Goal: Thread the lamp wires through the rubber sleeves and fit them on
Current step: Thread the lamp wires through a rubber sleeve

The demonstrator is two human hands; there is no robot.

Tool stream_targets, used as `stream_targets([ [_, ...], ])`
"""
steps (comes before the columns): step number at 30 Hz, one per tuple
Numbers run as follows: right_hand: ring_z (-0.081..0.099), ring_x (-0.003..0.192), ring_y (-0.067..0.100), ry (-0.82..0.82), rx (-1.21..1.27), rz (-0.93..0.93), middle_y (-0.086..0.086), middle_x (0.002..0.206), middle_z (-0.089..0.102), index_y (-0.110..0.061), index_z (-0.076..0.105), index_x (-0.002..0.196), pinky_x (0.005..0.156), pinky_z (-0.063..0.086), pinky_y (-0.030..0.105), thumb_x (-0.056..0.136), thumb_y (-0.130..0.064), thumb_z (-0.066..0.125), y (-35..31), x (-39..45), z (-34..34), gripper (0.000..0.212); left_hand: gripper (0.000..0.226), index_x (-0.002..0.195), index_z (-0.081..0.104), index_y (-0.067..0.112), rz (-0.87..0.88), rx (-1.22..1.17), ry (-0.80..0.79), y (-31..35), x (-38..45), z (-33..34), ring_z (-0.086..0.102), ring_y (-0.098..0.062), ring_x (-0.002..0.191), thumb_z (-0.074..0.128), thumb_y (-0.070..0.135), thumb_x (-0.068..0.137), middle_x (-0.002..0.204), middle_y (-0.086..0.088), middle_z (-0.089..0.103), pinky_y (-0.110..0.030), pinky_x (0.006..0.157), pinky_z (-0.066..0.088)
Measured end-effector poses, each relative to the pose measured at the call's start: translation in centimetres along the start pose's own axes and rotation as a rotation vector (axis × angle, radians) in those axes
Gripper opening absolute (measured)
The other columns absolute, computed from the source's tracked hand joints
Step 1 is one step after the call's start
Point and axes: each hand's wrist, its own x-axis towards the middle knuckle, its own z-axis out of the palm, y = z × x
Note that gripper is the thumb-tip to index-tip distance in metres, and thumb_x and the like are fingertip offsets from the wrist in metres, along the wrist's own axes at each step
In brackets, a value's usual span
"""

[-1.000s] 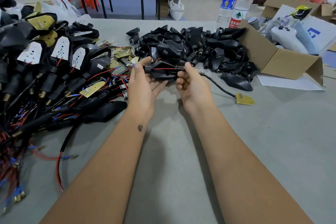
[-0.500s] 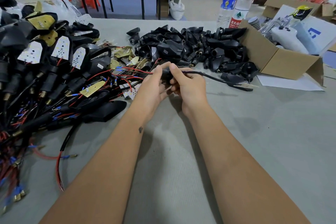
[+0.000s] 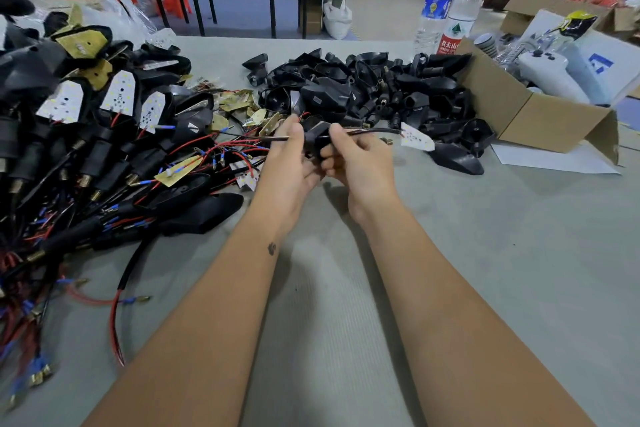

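Head view: both forearms reach forward, hands meeting mid-table. The left hand (image 3: 289, 163) and right hand (image 3: 356, 163) curl around a black rubber sleeve (image 3: 317, 139) between them — thin red-and-black lamp wires (image 3: 374, 131) run out rightward to a white LED board (image 3: 417, 140). Beyond the right hand, a red-labelled plastic water bottle (image 3: 459, 21) carries Chinese characters.

Matt black rubber sleeves (image 3: 363, 87), brown cardboard box (image 3: 540, 121) — clear plastic bottles (image 3: 460, 10), grey cloth table (image 3: 519, 253)

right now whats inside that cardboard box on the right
In the cardboard box a white game controller, a coiled cable and a white carton show above the rim. Anything lower down is hidden by the box wall.
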Motion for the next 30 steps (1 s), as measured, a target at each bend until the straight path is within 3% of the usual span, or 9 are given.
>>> stream_targets([
  [4,0.052,0.042,0.010,-0.039,-0.108,0.001,0.003,0.056,0.062,-0.007,0.060,0.072,0.041,0.043,0.018,0.092,-0.020,0.067,0.1,-0.3,0.3,0.025,0.037,0.119,0.059,0.025,0.047,0.050,0.023,-0.2,0.1,-0.1,0.070,-0.013,0.077,0.026,0.033,0.108,0.097,-0.004,0.072,-0.030,0.066,0.057],
  [8,0.055,0.047,0.009,-0.056,0.105,0.091,0.000,0.058,0.064,-0.011,0.060,0.082,0.047,0.046,0.019,0.099,-0.024,0.056,-0.1,0.1,0.0,0.022,0.036,0.117,0.059,0.028,0.091,0.044,0.067,-0.1,-0.2,-0.1,0.070,-0.020,0.095,0.026,0.036,0.107,0.115,-0.012,0.070,-0.033,0.081,0.057],
  [11,0.053,0.047,0.007,-0.029,0.170,0.112,-0.002,0.059,0.064,-0.012,0.063,0.084,0.047,0.044,0.018,0.099,-0.025,0.054,-0.1,0.4,-0.1,0.021,0.035,0.118,0.060,0.023,0.053,0.086,0.043,-0.2,-0.3,0.1,0.069,-0.018,0.092,0.029,0.033,0.107,0.115,-0.010,0.070,-0.033,0.089,0.055],
  [17,0.047,0.048,0.006,-0.065,-0.065,0.034,-0.004,0.056,0.058,-0.018,0.068,0.066,0.051,0.042,0.017,0.092,-0.025,0.067,0.3,0.4,-0.1,0.027,0.037,0.114,0.065,0.016,-0.005,0.106,0.057,-0.3,-0.4,0.3,0.068,-0.015,0.090,0.032,0.032,0.107,0.100,-0.005,0.072,-0.029,0.084,0.057],
  [19,0.046,0.047,0.006,-0.079,-0.069,0.018,-0.004,0.054,0.055,-0.016,0.066,0.067,0.052,0.042,0.017,0.091,-0.025,0.068,0.3,0.3,0.0,0.026,0.040,0.116,0.064,0.016,0.014,0.075,0.082,-0.1,-0.4,0.2,0.069,-0.018,0.096,0.028,0.033,0.107,0.109,-0.009,0.071,-0.031,0.087,0.056],
  [21,0.039,0.043,0.007,-0.070,-0.044,0.017,-0.003,0.050,0.047,-0.016,0.062,0.061,0.046,0.035,0.016,0.091,-0.026,0.067,0.2,0.3,-0.1,0.032,0.041,0.114,0.062,0.015,0.051,0.033,0.117,0.1,-0.5,0.2,0.068,-0.023,0.105,0.026,0.033,0.108,0.115,-0.014,0.068,-0.034,0.091,0.056],
  [24,0.027,0.042,0.010,-0.045,0.046,0.115,-0.002,0.047,0.035,-0.018,0.053,0.053,0.042,0.023,0.019,0.093,-0.036,0.063,-0.2,0.6,-0.6,0.045,0.041,0.105,0.063,0.016,0.084,-0.045,0.154,0.4,-0.7,0.4,0.070,-0.023,0.104,0.026,0.034,0.107,0.107,-0.012,0.071,-0.032,0.089,0.057],
  [28,0.034,0.040,0.010,0.035,0.265,0.253,-0.003,0.049,0.039,-0.019,0.045,0.067,0.039,0.029,0.018,0.093,-0.045,0.059,-0.4,1.1,-1.0,0.040,0.042,0.103,0.062,0.016,0.093,-0.082,0.178,0.7,-0.7,0.5,0.072,-0.021,0.097,0.026,0.037,0.107,0.100,-0.010,0.072,-0.030,0.083,0.059],
  [30,0.037,0.040,0.009,0.087,0.348,0.252,-0.003,0.053,0.044,-0.018,0.046,0.077,0.039,0.031,0.017,0.095,-0.040,0.059,-0.4,1.2,-1.2,0.031,0.042,0.104,0.062,0.016,0.089,-0.078,0.183,0.6,-0.7,0.5,0.072,-0.022,0.097,0.027,0.039,0.106,0.104,-0.013,0.071,-0.031,0.082,0.059],
])
